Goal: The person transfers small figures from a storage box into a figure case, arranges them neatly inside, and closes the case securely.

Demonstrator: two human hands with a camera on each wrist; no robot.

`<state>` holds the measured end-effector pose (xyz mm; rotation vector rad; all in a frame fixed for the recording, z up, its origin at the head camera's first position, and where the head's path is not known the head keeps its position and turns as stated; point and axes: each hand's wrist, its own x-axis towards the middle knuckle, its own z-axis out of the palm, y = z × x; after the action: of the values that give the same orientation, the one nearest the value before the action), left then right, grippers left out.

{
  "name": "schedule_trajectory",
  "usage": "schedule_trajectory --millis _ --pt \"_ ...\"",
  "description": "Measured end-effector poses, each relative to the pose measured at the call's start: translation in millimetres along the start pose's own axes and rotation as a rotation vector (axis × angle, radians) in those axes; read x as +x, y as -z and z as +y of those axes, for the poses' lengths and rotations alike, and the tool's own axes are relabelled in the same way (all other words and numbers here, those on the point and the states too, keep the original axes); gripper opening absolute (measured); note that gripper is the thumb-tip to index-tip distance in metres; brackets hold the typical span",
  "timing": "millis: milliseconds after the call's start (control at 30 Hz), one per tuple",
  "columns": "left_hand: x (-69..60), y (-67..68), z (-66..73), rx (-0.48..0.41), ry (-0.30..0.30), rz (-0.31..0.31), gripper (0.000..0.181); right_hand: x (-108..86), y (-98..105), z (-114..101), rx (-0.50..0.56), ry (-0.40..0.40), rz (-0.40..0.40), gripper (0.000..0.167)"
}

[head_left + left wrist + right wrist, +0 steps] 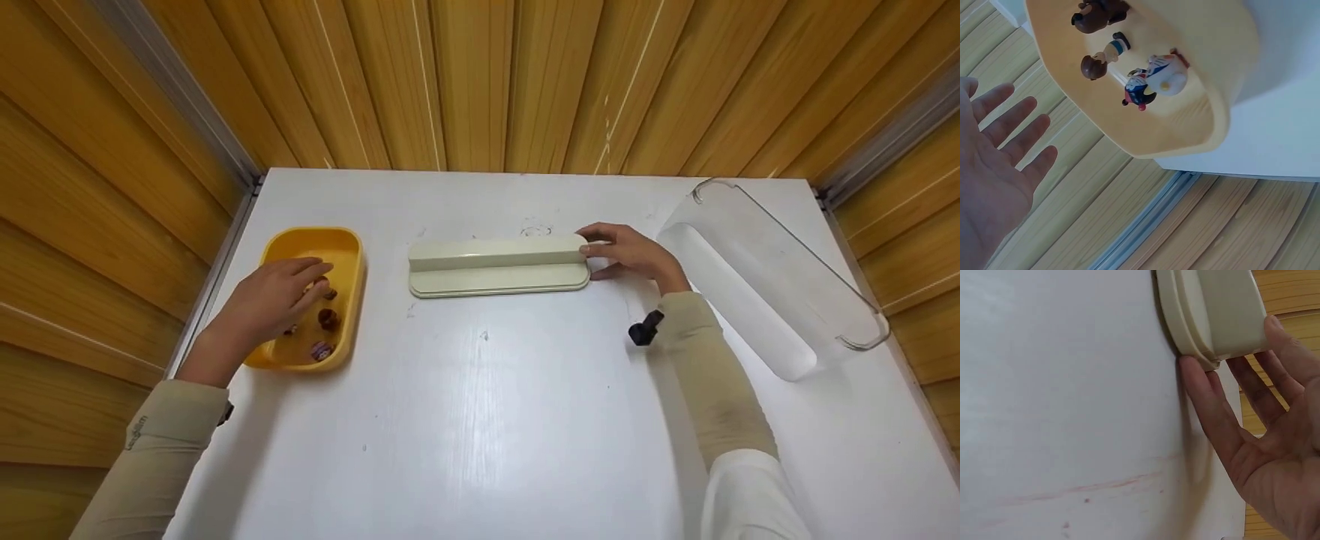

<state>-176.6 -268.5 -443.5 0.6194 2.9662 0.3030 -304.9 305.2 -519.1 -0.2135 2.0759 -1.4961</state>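
Note:
My left hand (274, 296) hovers over a yellow tray (358, 262), its fingers spread in the left wrist view and holding nothing. Inside the tray lie several small figurines (328, 319). The left wrist view shows a brown animal figurine (1098, 17), a brown-haired figurine (1095, 66), and a white one (1168, 79) beside a dark-capped one. At the middle of the table lies a cream stepped display base (495, 282). My right hand (630, 253) holds its right end, with digits at the front corner and the upper back corner.
A transparent, round-ended plastic cover (806, 255) lies at an angle on the right side of the white table (480, 435). Wood-look panel walls (480, 82) stand behind the table and on both sides.

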Motion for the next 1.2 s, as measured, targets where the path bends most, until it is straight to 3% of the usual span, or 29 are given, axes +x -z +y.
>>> schedule_trajectory --millis 233,500,800,1000,1200 --pt "4.5 0.1 -5.1 -0.019 0.019 -0.034 0.060 1.3 -3 -4 -0.010 0.051 0.031 0.053" --pt "16.2 0.4 -12.0 -0.083 0.035 -0.097 0.056 0.2 -8 -3 0.024 0.023 0.088 0.051" --pt "13.8 -6.4 -26.7 -0.314 0.100 -0.174 0.052 -19.1 -20 -30 0.016 -0.053 0.087 0.048" --pt "17.4 -17.2 -39.6 -0.500 0.182 -0.159 0.052 -16.4 -19 -28 0.021 -0.078 0.079 0.048" --pt "21.3 -24.3 -48.6 -0.627 0.232 -0.141 0.052 -2.9 -13 -7 0.020 -0.059 0.097 0.050"
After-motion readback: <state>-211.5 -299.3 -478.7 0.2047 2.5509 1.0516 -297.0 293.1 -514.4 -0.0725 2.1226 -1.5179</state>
